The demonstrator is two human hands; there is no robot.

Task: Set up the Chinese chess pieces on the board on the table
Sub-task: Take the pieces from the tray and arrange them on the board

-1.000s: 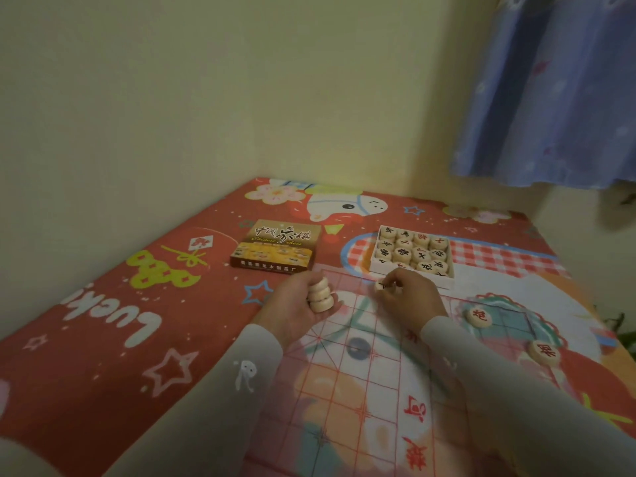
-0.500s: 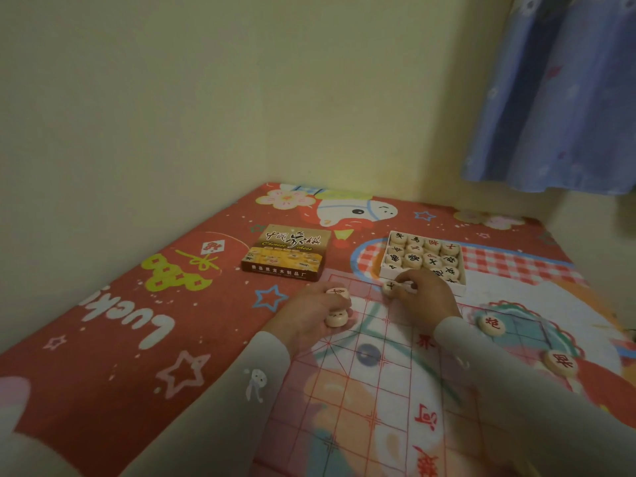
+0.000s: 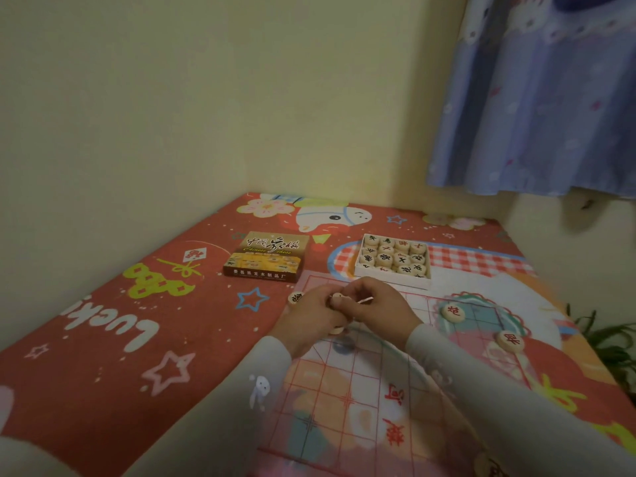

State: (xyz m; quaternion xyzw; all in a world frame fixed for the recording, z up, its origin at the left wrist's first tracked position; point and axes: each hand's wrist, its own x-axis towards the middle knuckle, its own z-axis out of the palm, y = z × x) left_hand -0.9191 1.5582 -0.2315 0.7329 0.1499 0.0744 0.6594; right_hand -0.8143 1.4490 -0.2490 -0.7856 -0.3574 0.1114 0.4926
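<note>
— Head view: where are the hands?

— Together over the far left corner of the board (image 3: 361, 383). The left hand (image 3: 309, 325) curls round a small stack of pieces (image 3: 336, 329); the right hand (image 3: 377, 306) pinches one piece (image 3: 337, 298) right against the left fingers.

— Other pieces?

— One black piece (image 3: 296, 297) lies just left of the left hand. Two red pieces (image 3: 453, 312) lie well right of the right hand. The open tray (image 3: 392, 275) sits just beyond both hands, and the box lid (image 3: 266, 256) lies on the tabletop (image 3: 103, 339).

Clear red-grid board (image 3: 361, 401) flat on table; round wooden pieces: three on board (image 3: 453, 312), most face-up in white tray (image 3: 392, 275) beyond it.
</note>
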